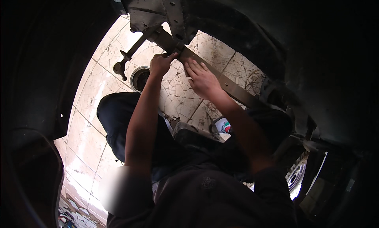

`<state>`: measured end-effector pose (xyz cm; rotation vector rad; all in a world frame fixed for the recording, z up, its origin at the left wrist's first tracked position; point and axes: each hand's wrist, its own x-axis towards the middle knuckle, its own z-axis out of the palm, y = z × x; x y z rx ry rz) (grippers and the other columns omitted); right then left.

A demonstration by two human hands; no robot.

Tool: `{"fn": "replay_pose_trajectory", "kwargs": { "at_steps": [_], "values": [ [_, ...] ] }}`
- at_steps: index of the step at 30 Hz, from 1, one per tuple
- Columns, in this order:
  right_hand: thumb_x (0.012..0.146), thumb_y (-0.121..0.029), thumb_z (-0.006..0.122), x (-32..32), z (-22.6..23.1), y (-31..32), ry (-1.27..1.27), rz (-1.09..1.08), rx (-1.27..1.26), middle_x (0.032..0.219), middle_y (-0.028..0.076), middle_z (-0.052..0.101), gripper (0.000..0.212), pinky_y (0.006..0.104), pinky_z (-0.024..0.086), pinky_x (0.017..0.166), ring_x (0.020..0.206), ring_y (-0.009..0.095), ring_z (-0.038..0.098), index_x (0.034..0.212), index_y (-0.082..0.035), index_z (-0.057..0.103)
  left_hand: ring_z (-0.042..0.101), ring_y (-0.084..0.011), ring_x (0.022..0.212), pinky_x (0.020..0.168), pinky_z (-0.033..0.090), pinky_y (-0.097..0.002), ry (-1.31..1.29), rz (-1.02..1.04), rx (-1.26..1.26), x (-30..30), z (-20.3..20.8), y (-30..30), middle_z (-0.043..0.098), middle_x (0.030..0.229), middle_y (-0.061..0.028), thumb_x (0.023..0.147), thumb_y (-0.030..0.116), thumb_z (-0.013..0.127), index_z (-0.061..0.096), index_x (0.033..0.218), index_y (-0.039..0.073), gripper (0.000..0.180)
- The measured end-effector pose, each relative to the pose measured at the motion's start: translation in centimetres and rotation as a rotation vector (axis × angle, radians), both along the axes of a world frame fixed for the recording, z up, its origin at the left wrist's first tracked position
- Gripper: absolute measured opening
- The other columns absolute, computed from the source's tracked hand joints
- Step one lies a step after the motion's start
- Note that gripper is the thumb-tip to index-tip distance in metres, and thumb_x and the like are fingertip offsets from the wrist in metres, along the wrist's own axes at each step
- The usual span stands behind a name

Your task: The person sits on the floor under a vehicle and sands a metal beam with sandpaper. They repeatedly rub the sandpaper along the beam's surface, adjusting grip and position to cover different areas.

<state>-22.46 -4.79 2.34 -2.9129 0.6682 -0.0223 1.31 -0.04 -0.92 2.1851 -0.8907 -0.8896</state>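
Observation:
A long flat metal bar (227, 83), which looks like a vehicle's leaf spring, runs slantwise from the upper middle down to the right. My left hand (160, 65) is closed beside its upper part, thumb pointing right toward a dark clamp-like piece (179, 47) on the bar. Whatever is inside those fingers is hidden. My right hand (203, 80) lies against the bar's near edge with its fingers stretched out, holding nothing. Above both hands sits a metal bracket (173, 14) fixed to the dark frame.
A rod with a ball-shaped end (118, 68) hangs left of my left hand. Below it, a round can (140, 78) with dark contents stands on the cracked tile floor (92, 105). Dark bodywork surrounds the view. A wheel (298, 174) shows at lower right, debris (77, 216) at lower left.

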Motion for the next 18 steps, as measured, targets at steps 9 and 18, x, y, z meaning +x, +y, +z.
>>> {"fn": "replay_pose_trajectory", "kwargs": {
  "at_steps": [9,18],
  "values": [
    [0.105,-0.037,0.053,-5.4,0.4,-0.1,0.158,0.056,0.005,0.174,0.021,0.027,0.077,0.0439,0.015,0.135,0.163,0.031,0.023,0.166,0.001,0.028,0.077,-0.0386,0.099,0.092,0.057,-0.0478,0.005,0.069,-0.013,-1.1,0.3,0.6,0.08,0.1,-0.0206,0.088,0.073,0.073,0.081,0.125,0.017,0.067],
    [0.093,-0.048,0.068,1.3,1.6,1.2,0.015,-0.012,0.085,0.175,0.024,0.022,0.101,0.0436,0.014,0.135,0.164,0.034,0.019,0.167,0.004,0.023,0.075,-0.0365,0.108,0.095,0.056,-0.048,-0.011,0.134,0.055,-1.6,0.9,0.5,0.08,0.105,-0.0183,0.09,0.073,0.07,0.08,0.126,0.02,0.065]
  ]
}}
